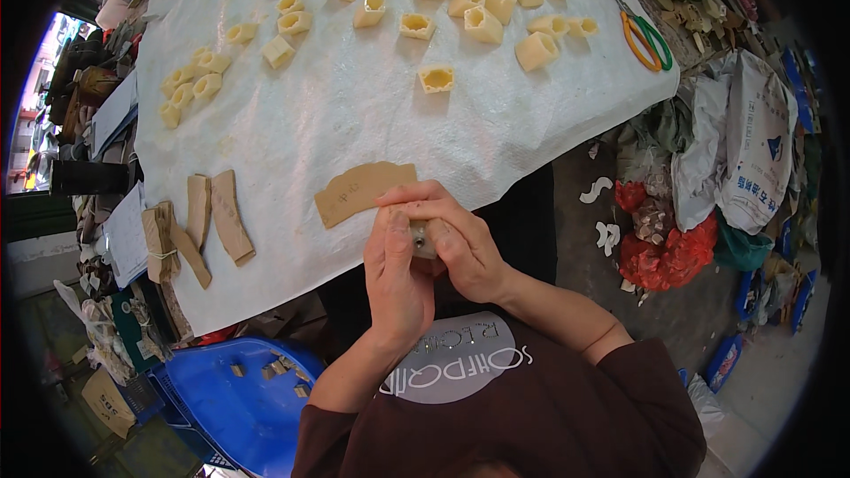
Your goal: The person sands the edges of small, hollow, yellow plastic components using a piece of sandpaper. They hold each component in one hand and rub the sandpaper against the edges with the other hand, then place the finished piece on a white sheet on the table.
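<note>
My left hand (395, 265) and my right hand (462, 243) are closed together in front of my chest, at the near edge of the white sheet. Between them they grip a small pale block (425, 246) with a dark spot on it; my fingers hide most of it. Just beyond my fingertips lies a flat brown cardboard template (365, 190) with a curved upper edge and handwritten marks. The closest of the pale yellow hollow blocks (436, 81) sits farther out on the sheet, its opening facing up.
Many more yellow hollow blocks (482, 25) cover the far part of the white sheet (292, 137). Brown cardboard strips (232, 217) lie at left, scissors (651, 42) at far right. A blue tub (239, 412) with small pieces stands lower left; red plastic bags (668, 257) lie right.
</note>
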A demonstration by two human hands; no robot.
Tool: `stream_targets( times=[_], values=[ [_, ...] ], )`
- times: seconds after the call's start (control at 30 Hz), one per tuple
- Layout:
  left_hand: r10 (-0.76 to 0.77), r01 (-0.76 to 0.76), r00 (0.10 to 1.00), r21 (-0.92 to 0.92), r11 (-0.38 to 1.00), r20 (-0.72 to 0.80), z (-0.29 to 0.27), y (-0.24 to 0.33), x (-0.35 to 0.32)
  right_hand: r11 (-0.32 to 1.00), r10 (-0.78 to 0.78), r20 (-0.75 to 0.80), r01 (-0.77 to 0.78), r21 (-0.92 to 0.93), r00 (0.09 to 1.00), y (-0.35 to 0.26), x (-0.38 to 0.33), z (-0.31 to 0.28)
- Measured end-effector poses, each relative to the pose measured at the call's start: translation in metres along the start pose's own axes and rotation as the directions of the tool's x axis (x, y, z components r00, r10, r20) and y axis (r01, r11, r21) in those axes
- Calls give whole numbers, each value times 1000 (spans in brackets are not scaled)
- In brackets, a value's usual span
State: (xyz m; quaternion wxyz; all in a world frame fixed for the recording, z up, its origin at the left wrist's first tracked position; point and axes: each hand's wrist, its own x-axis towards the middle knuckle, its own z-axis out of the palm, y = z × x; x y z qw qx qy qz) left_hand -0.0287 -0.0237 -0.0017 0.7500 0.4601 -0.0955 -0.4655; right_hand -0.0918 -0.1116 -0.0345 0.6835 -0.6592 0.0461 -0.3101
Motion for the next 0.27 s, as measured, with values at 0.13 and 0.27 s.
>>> stream_targets(
  times=[0.13,0.27],
  values=[
    [-61,80,992,-190,978,106,-6,4,4,910,331,69,-338,239,941,-9,2,-4],
    [-111,151,984,-326,933,137,-17,17,10,884,389,57,-390,256,919,-11,7,0]
  ],
)
